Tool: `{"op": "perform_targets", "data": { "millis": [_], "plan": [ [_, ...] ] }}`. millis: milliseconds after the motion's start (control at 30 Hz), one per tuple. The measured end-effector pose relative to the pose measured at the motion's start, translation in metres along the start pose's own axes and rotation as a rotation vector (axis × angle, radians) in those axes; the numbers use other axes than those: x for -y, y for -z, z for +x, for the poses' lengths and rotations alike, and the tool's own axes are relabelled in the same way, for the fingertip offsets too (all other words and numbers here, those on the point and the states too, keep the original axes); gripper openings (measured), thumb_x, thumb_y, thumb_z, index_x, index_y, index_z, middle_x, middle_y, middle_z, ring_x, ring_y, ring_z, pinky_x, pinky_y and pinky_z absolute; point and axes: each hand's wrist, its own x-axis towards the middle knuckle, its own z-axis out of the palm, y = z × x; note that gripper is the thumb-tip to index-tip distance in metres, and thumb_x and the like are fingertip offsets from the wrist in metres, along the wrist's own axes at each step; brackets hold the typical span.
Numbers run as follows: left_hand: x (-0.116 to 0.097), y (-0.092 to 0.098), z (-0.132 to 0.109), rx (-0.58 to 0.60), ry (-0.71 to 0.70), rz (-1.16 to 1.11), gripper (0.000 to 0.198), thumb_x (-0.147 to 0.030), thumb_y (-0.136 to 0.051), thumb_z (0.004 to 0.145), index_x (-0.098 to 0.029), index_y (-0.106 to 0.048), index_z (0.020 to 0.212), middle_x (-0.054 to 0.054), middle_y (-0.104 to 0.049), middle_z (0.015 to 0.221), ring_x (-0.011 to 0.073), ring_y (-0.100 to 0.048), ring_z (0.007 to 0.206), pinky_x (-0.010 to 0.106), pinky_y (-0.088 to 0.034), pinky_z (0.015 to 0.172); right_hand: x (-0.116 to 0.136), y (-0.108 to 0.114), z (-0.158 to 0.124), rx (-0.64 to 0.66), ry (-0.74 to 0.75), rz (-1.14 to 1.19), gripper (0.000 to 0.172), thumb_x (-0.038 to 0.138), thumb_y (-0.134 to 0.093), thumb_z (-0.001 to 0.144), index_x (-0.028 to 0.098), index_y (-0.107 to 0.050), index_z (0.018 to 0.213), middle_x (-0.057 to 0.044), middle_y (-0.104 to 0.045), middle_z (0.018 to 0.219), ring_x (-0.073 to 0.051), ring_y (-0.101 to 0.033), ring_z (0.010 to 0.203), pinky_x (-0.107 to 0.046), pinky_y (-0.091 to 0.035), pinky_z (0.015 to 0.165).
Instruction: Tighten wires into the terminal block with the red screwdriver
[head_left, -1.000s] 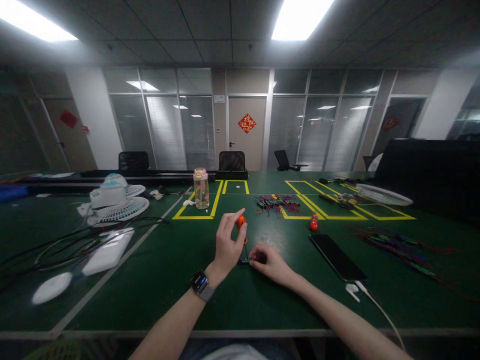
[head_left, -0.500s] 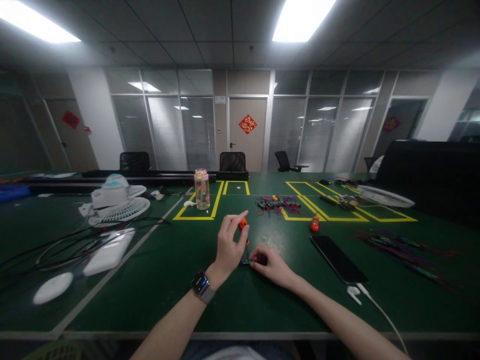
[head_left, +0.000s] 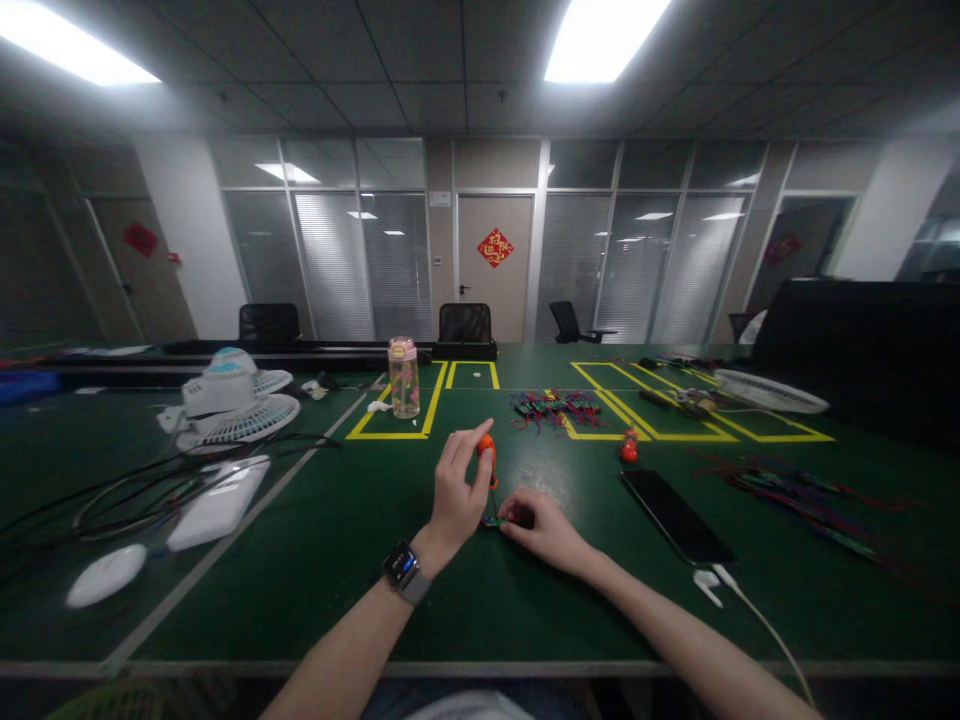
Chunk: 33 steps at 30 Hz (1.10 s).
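My left hand [head_left: 456, 492], with a watch [head_left: 406, 572] on its wrist, grips the orange handle of a screwdriver [head_left: 487, 443] between thumb and fingers. The tool stands nearly upright, its thin shaft reaching down to a small green circuit board [head_left: 491, 522] on the table. Whether the tip sits in a screw is too small to make out. The fingertips of my right hand [head_left: 551, 535] pinch the board's right end against the tabletop. Part of the board is hidden behind those fingers.
A pile of wired circuit boards [head_left: 556, 408] lies ahead, another pile [head_left: 802, 505] at right. A small red object [head_left: 628, 447] stands near a black phone [head_left: 677, 518]. Leftward are a bottle [head_left: 405, 380], white fan [head_left: 238, 420], power bank [head_left: 219, 503] and mouse [head_left: 106, 576].
The fingers of my left hand have shifted slightly around the screwdriver, and its handle looks turned, with more orange showing. My right hand keeps its place on the board.
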Motion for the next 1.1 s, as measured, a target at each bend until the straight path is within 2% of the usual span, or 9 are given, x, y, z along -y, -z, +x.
{"op": "perform_targets", "data": {
  "millis": [133, 367, 467, 633, 833, 967, 1100],
  "plan": [
    [-0.0007, 0.0002, -0.0001, -0.037, -0.009, 0.044, 0.026, -0.024, -0.055, 0.093, -0.021, -0.062, 0.117, 0.004, -0.057, 0.094, 0.0165, -0.058, 0.089, 0.029, -0.050, 0.080, -0.0007, -0.0009, 0.0005, -0.006, -0.009, 0.000, 0.013, 0.004, -0.062, 0.069, 0.015, -0.064, 0.076, 0.000, -0.059, 0.072, -0.015, -0.054, 0.068, -0.024, -0.041, 0.063],
    [-0.0011, 0.0022, -0.0009, 0.026, 0.023, -0.064, 0.035, -0.017, -0.037, 0.098, -0.020, -0.055, 0.128, 0.009, -0.060, 0.115, 0.0180, -0.058, 0.107, 0.032, -0.048, 0.093, 0.0024, 0.0012, 0.0002, 0.005, -0.011, 0.008, 0.012, 0.005, -0.063, 0.071, 0.015, -0.064, 0.077, -0.001, -0.060, 0.074, -0.015, -0.055, 0.069, -0.024, -0.042, 0.064],
    [-0.0010, 0.0016, -0.0009, -0.001, 0.020, -0.066, 0.032, -0.017, -0.041, 0.097, -0.019, -0.056, 0.125, 0.008, -0.062, 0.107, 0.0170, -0.060, 0.101, 0.031, -0.050, 0.089, 0.0026, 0.0019, 0.0002, 0.007, -0.003, 0.003, 0.012, 0.005, -0.063, 0.071, 0.015, -0.064, 0.078, -0.001, -0.060, 0.075, -0.015, -0.055, 0.070, -0.025, -0.042, 0.065],
    [-0.0025, 0.0015, 0.0002, -0.035, 0.032, 0.006, 0.025, -0.023, -0.052, 0.094, -0.021, -0.062, 0.117, 0.005, -0.057, 0.095, 0.0155, -0.059, 0.089, 0.028, -0.051, 0.080, 0.0023, 0.0021, 0.0000, -0.002, -0.008, -0.004, 0.014, 0.004, -0.063, 0.070, 0.015, -0.064, 0.078, -0.001, -0.060, 0.075, -0.015, -0.055, 0.071, -0.025, -0.043, 0.066],
    [-0.0006, 0.0016, 0.0009, 0.031, 0.102, -0.073, 0.036, -0.019, -0.036, 0.099, -0.020, -0.053, 0.131, 0.009, -0.061, 0.113, 0.0175, -0.060, 0.105, 0.031, -0.049, 0.090, 0.0020, 0.0023, -0.0006, 0.004, -0.003, 0.015, 0.012, 0.006, -0.064, 0.071, 0.016, -0.064, 0.078, -0.001, -0.061, 0.076, -0.015, -0.056, 0.071, -0.025, -0.043, 0.066],
    [-0.0001, 0.0004, 0.0011, 0.008, 0.103, -0.042, 0.032, -0.021, -0.045, 0.097, -0.019, -0.056, 0.126, 0.007, -0.063, 0.104, 0.0169, -0.060, 0.098, 0.030, -0.049, 0.088, 0.0020, 0.0019, -0.0004, 0.004, -0.004, 0.002, 0.013, 0.005, -0.063, 0.070, 0.016, -0.064, 0.078, 0.000, -0.060, 0.074, -0.015, -0.055, 0.070, -0.024, -0.042, 0.065],
    [-0.0012, -0.0001, 0.0016, -0.041, 0.067, 0.014, 0.023, -0.025, -0.057, 0.092, -0.021, -0.063, 0.114, 0.003, -0.058, 0.094, 0.0156, -0.059, 0.089, 0.028, -0.049, 0.082, 0.0021, 0.0012, -0.0002, -0.004, -0.006, -0.008, 0.013, 0.003, -0.062, 0.070, 0.015, -0.064, 0.076, 0.000, -0.059, 0.072, -0.014, -0.054, 0.069, -0.025, -0.041, 0.065]
  ]
}}
